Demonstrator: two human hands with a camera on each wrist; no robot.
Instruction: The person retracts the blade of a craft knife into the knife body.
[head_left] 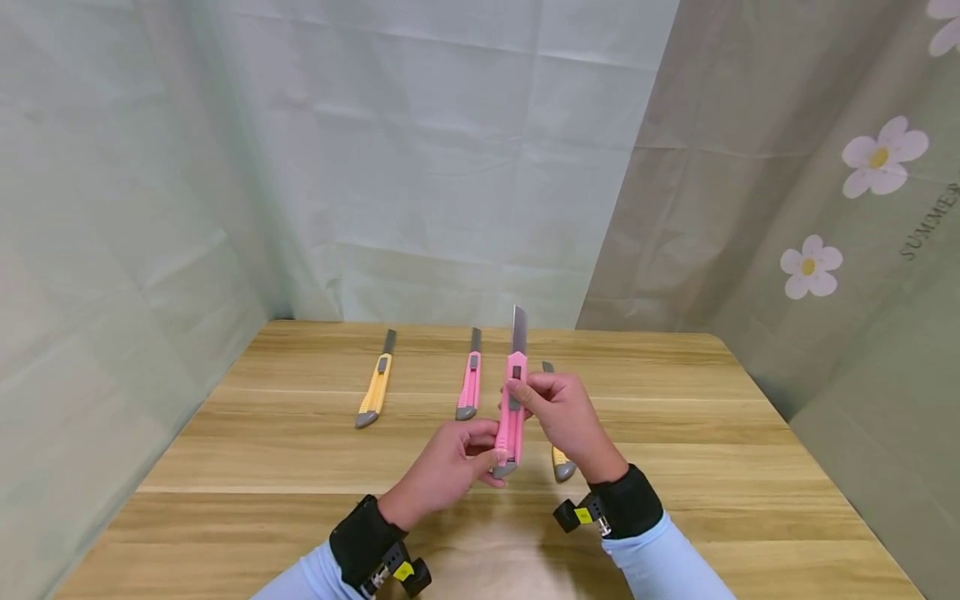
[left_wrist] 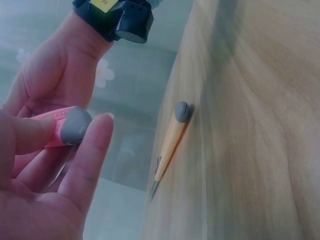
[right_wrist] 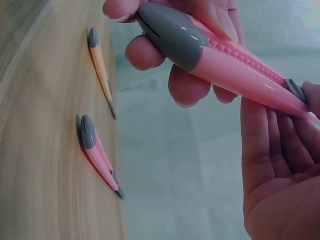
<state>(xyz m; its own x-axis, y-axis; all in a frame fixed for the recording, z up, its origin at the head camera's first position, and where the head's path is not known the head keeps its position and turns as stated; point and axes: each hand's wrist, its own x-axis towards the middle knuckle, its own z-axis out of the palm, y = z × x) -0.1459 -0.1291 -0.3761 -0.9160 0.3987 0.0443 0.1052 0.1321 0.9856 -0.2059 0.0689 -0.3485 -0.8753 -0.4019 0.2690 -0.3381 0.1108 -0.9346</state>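
Observation:
Both hands hold a pink utility knife above the table, its wide blade extended and pointing away. My left hand pinches the handle near the grey end cap. Higher up, my right hand grips the handle, thumb on the grey slider. Behind the right hand a yellow utility knife lies partly hidden on the table. Another pink utility knife rests just left of the held one, and a second yellow utility knife lies farther left; both have blades out.
The wooden table ends at a pale fabric curtain behind it. Printed curtains with flowers hang on the right. Each wrist wears a black band with a small camera.

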